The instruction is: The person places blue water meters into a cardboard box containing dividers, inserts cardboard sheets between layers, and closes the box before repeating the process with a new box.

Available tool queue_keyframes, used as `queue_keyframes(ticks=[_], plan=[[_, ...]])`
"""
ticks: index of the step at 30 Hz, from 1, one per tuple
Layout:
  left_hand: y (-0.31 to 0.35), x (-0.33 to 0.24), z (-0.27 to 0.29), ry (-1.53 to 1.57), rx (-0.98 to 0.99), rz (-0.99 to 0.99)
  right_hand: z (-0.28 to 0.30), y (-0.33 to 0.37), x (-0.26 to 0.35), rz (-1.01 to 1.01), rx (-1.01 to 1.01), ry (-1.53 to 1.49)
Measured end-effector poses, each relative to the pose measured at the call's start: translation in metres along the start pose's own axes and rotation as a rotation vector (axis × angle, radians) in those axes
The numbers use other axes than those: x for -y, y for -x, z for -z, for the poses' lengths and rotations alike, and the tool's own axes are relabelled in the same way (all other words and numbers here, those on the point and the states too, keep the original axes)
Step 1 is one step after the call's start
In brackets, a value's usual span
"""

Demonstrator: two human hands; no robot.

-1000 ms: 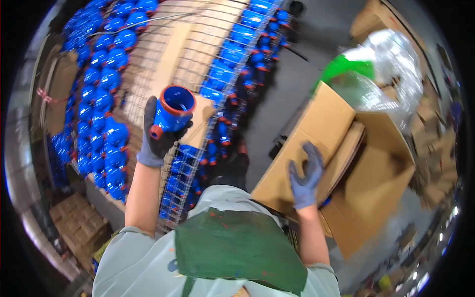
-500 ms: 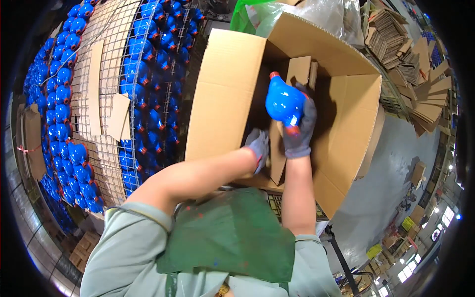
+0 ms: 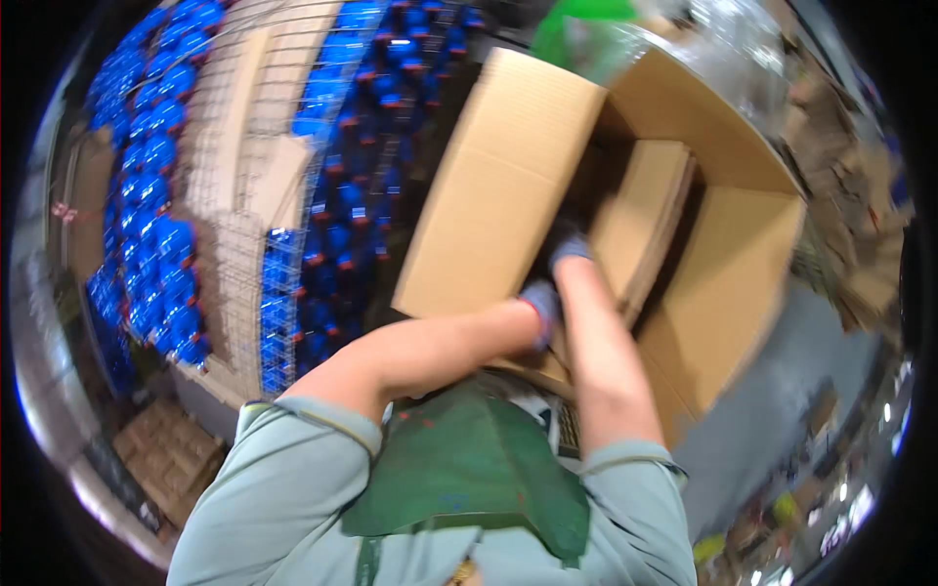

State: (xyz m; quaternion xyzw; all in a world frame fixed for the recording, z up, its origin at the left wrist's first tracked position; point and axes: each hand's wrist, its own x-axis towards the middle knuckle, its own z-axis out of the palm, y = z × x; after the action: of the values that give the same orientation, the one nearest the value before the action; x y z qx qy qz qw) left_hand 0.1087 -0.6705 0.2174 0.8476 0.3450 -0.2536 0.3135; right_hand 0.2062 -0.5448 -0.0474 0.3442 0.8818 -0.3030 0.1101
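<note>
A large open cardboard box (image 3: 747, 254) stands in front of me, with folded cardboard pieces (image 3: 640, 210) standing upright inside like a divider. My right hand (image 3: 570, 246), in a dark grey glove, reaches down into the shadowed gap between the box's left flap (image 3: 503, 186) and that divider. Its fingers are hidden in the dark, and any blue vessel in it is out of sight. Close beside it, lower and to the left, my gloved left hand (image 3: 542, 301) is at the box's near left part, smeared by motion, so its fingers do not show clearly.
On the left, a wire rack (image 3: 230, 186) carries cardboard strips (image 3: 283, 181) and rows of glossy blue round vessels (image 3: 161, 254) with red ends. Clear plastic bags (image 3: 738, 49) and a green bag (image 3: 581, 20) lie behind the box. Stacked cardboard pieces (image 3: 831, 176) stand at the far right.
My right hand has gone left and down into the box's gap; the blue vessel it held has dropped out of sight. The whole view has swung, shifting the box rightward.
</note>
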Motion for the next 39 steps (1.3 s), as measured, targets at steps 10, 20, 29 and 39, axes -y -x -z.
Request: queue_keyframes(ticks=[10,20,29,39], plan=[[0.480,0.160,-0.203,-0.016,-1.190,1.466,0.161,0.120,0.288,-0.027,-0.684,-0.630],[0.513,0.202,-0.229,2.056,-1.829,0.879,0.152,0.114,0.330,-0.102,-0.606,-0.053],[0.287,0.054,0.006,1.981,-1.256,0.117,0.237,0.113,0.313,0.252,-0.245,-1.642],[-0.021,-0.007,0.062,-0.397,0.317,-0.012,0.233,0.148,0.126,0.097,-0.816,-1.914]])
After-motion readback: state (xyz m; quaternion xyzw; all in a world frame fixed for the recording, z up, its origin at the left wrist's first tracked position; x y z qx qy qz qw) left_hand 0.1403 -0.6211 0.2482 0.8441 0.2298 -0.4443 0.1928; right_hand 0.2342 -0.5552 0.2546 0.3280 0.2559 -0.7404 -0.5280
